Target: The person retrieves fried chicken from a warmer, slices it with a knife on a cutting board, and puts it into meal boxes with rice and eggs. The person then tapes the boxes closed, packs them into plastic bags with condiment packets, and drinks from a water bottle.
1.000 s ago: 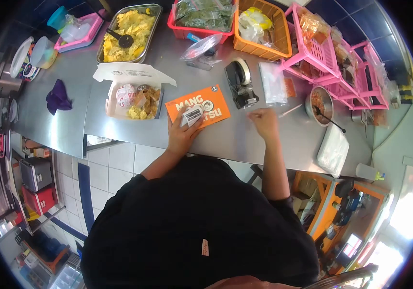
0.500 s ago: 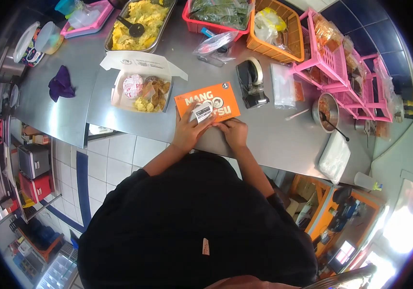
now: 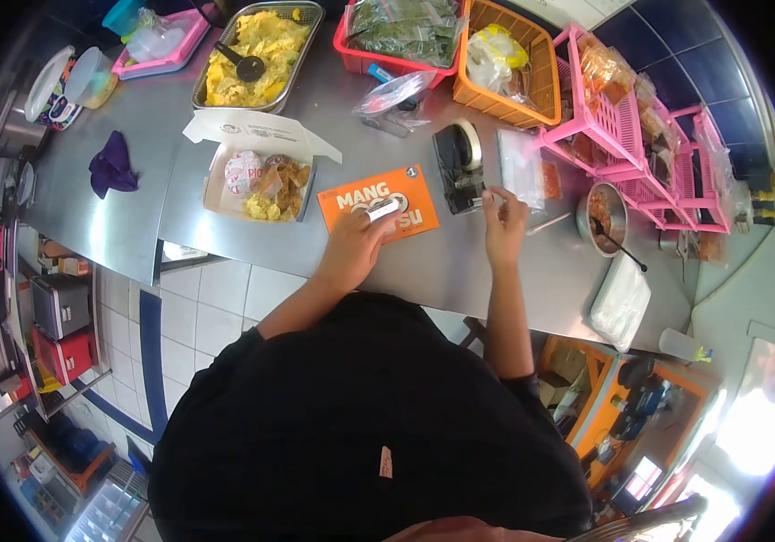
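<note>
The flat orange cardboard box with white lettering (image 3: 410, 187) lies on the steel counter in front of you, your left hand (image 3: 354, 248) over it with fingers closed on a small white paper slip (image 3: 382, 210). Your right hand (image 3: 505, 226) is at the near end of the black tape dispenser (image 3: 456, 164), fingertips nearly together, though I can't tell whether they grip tape; clear plastic bags (image 3: 521, 164) lie just beyond.

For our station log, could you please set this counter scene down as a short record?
Left hand: holding small white item over orange printed item
Right hand: fingertips by tape dispenser, contact unclear
Open carton: food, white-and-red wrapped bundle
Metal tray: yellow food, black scoop
</note>
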Demonstrator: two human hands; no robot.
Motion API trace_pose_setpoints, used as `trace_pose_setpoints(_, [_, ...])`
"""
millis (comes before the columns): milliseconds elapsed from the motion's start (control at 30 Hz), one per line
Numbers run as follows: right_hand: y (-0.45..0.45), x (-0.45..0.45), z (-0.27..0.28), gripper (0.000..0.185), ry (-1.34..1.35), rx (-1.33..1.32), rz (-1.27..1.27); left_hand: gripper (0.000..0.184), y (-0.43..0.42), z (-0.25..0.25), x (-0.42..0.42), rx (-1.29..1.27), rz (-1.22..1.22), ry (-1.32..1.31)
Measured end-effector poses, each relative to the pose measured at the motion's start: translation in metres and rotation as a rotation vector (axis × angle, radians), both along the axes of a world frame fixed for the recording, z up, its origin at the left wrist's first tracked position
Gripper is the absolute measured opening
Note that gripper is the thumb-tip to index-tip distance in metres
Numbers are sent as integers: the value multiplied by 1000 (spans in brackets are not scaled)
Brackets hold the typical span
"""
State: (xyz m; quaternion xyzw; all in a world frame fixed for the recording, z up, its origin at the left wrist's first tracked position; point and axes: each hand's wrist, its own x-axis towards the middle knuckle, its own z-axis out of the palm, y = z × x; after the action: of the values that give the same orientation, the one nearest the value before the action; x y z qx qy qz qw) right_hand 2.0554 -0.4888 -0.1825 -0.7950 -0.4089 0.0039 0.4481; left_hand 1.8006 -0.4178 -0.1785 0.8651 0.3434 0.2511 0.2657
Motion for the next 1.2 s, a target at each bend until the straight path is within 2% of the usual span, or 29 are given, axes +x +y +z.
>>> trace_pose_setpoints(33, [7, 9, 6, 19, -1, 2, -1, 43, 6, 1, 3, -219, -125, -112])
trace_pose_setpoints(67, [12, 16, 12, 20, 498, -136, 88, 43, 9, 3, 9, -216, -126, -112])
trace_pose_setpoints(100, [15, 22, 15, 23, 996, -276, 180, 46, 10, 6, 15, -291, -115, -234])
trace_pose_setpoints(133, [15, 26, 12, 23, 995, -274, 186, 49, 13, 8, 20, -363, -102, -358])
trace_pose_setpoints(233, [4, 28, -8, 17, 1133, -157, 148, 56, 25, -9, 21, -338, -43, -243])
trace_pose_setpoints(300, [-15, 23, -14, 16, 1260, 277, 362, 57, 26, 2, 25, -321, 23, -204])
trace_pose_setpoints(333, [-21, 22, -16, 16, 1263, 272, 368, 59, 25, 6, 27, -308, 80, -164])
trace_pose_setpoints(367, [-28, 21, -19, 14, 1194, 246, 353, 59, 23, 5, 25, -311, 88, -163])
trace_pose_setpoints(433, [-33, 22, -20, 12, 1127, 219, 346, 59, 19, 4, 23, -193, 224, 140])
trace_pose_setpoints(467, [-33, 24, -18, 12, 772, 7, 328, 59, 16, 5, 23, -194, 232, 140])
trace_pose_setpoints(500, [-33, 26, -15, 13, 411, -193, 303, 57, 12, 7, 22, -82, 249, 270])
trace_pose_setpoints(533, [-31, 29, -13, 13, 411, -195, 309, 56, 9, 8, 22, 29, 265, 399])
trace_pose_setpoints(567, [-29, 33, -9, 16, 49, -552, 238, 56, 8, 6, 22, 27, 273, 400])
trace_pose_setpoints(600, [-27, 35, -5, 18, -328, -891, 156, 56, 7, 3, 21, 157, 302, 406])
trace_pose_setpoints(633, [-25, 33, 4, 18, -330, -893, 165, 57, 5, -1, 19, 286, 330, 415])
trace_pose_setpoints(667, [-21, 30, 19, 21, -189, -806, 281, 57, 6, -3, 17, 286, 339, 416])
trace_pose_setpoints(767, [15, 2, 65, 26, 330, -602, 683, 66, 8, -8, 14, 130, 296, 361])
trace_pose_setpoints(833, [51, -16, 77, 23, 336, -767, 876, 73, 8, -5, 14, 108, 282, 317])
trace_pose_setpoints(900, [78, -32, 48, 27, 42, -701, 951, 75, 8, -9, 15, 114, 290, 313])
trace_pose_setpoints(933, [86, -45, 44, 27, 38, -701, 957, 77, 8, -10, 14, 119, 294, 313])
trace_pose_setpoints(1000, [97, -69, 40, 32, -304, -986, 704, 78, 8, -9, 14, 134, 301, 329])
trace_pose_setpoints(1133, [90, -65, 63, 38, -433, -1026, 580, 79, 6, -4, 14, 117, 311, 357])
trace_pose_setpoints(1200, [75, -43, 58, 41, -610, -819, 380, 79, 7, -5, 12, 103, 307, 325])
